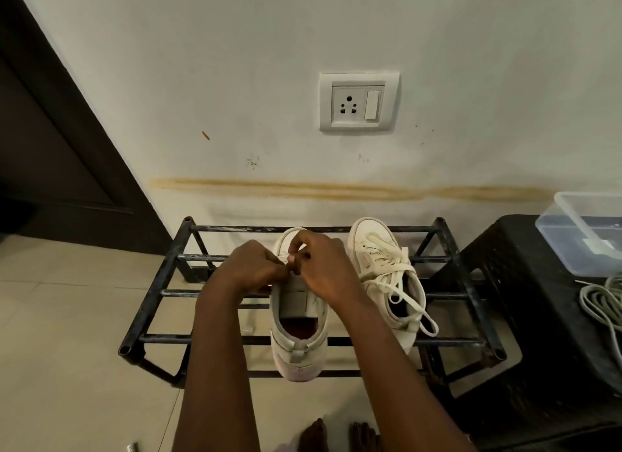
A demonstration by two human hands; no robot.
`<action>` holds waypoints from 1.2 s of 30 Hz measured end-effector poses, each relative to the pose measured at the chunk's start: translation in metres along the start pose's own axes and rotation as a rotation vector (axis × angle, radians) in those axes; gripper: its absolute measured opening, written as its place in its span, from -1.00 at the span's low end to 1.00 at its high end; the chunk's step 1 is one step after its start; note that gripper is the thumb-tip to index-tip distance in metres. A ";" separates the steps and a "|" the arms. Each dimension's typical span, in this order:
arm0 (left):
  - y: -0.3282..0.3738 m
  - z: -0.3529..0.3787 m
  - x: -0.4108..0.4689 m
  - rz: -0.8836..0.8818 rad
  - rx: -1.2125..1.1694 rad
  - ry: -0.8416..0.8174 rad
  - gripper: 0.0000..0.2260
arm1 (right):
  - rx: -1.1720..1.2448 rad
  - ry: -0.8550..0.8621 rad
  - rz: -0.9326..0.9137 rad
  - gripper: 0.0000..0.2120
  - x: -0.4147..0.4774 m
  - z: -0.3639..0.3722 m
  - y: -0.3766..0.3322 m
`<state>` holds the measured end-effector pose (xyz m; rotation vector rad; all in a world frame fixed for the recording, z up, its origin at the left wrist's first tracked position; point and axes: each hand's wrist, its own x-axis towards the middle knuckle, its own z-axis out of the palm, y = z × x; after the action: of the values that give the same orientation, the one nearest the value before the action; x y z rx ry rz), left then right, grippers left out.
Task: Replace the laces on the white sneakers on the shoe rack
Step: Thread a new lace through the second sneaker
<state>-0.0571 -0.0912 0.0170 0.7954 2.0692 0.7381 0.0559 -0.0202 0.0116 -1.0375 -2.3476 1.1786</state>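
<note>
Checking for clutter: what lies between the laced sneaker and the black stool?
Only rack bars separate the laced sneaker from the stool, in the head view.

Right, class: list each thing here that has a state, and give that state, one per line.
Left sneaker: no laces across its tongue.
Right sneaker: laced, ends untied and loose.
Left hand: pinches the lace.
Right hand: pinches the same lace.
Wall socket: nothing plugged in.
</note>
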 end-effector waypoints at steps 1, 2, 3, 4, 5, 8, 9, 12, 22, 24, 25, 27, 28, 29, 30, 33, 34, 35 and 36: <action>-0.002 -0.001 -0.001 -0.002 -0.037 0.006 -0.89 | -0.037 -0.012 -0.003 -0.84 0.000 0.001 0.002; -0.003 -0.001 -0.002 -0.002 -0.069 0.008 -0.89 | -0.051 -0.020 -0.006 -0.86 0.001 0.001 0.004; -0.004 -0.002 -0.004 -0.003 -0.099 0.008 -0.88 | -0.054 -0.024 -0.007 -0.87 0.001 0.000 0.006; -0.005 -0.002 -0.005 -0.007 -0.126 0.002 -0.85 | -0.049 -0.025 -0.006 -0.88 0.001 0.000 0.006; -0.005 -0.002 -0.007 -0.014 -0.154 -0.008 -0.82 | -0.048 -0.024 -0.001 -0.88 0.001 -0.001 0.007; -0.010 -0.002 -0.007 -0.018 -0.245 -0.036 -0.83 | -0.136 -0.021 -0.004 -0.85 0.001 0.000 0.007; -0.011 -0.002 -0.006 -0.024 -0.288 -0.042 -0.86 | -0.186 -0.024 -0.006 -0.83 0.001 0.001 0.007; -0.015 -0.001 -0.004 -0.037 -0.392 -0.052 -0.88 | -0.301 -0.027 0.000 -0.78 0.001 0.005 0.005; -0.017 -0.001 -0.003 -0.027 -0.442 -0.079 -0.84 | -0.514 0.004 -0.087 -0.77 -0.005 0.013 0.001; -0.018 -0.001 -0.001 -0.027 -0.463 -0.085 -0.82 | -0.544 -0.013 -0.097 -0.78 -0.005 0.013 -0.001; -0.019 -0.001 0.000 -0.030 -0.465 -0.087 -0.82 | -0.549 -0.020 -0.101 -0.78 -0.006 0.014 -0.002; -0.019 -0.003 0.001 -0.034 -0.473 -0.098 -0.85 | -0.570 -0.023 -0.110 -0.77 -0.007 0.014 -0.003; -0.019 -0.003 0.000 -0.032 -0.469 -0.102 -0.87 | -0.586 -0.017 -0.116 -0.77 -0.007 0.014 -0.003; -0.020 -0.004 0.000 -0.028 -0.452 -0.102 -0.90 | -0.599 -0.010 -0.120 -0.76 -0.007 0.014 -0.003; -0.021 -0.004 -0.001 -0.022 -0.445 -0.103 -0.91 | -0.599 -0.002 -0.121 -0.77 -0.007 0.014 -0.003; -0.025 -0.005 -0.002 -0.035 -0.510 -0.054 -0.81 | -0.573 0.015 -0.116 -0.76 -0.008 0.017 -0.003; -0.025 -0.005 -0.001 -0.035 -0.506 -0.018 -0.80 | -0.566 0.023 -0.116 -0.76 -0.008 0.018 -0.003; -0.026 -0.004 0.000 -0.030 -0.470 0.017 -0.83 | -0.557 0.030 -0.113 -0.76 -0.008 0.018 -0.003; -0.026 -0.004 0.001 -0.023 -0.423 0.039 -0.88 | -0.545 0.033 -0.106 -0.77 -0.008 0.019 -0.003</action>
<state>-0.0683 -0.1080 -0.0004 0.5204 1.8577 1.1363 0.0496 -0.0383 0.0027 -1.0556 -2.7267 0.4794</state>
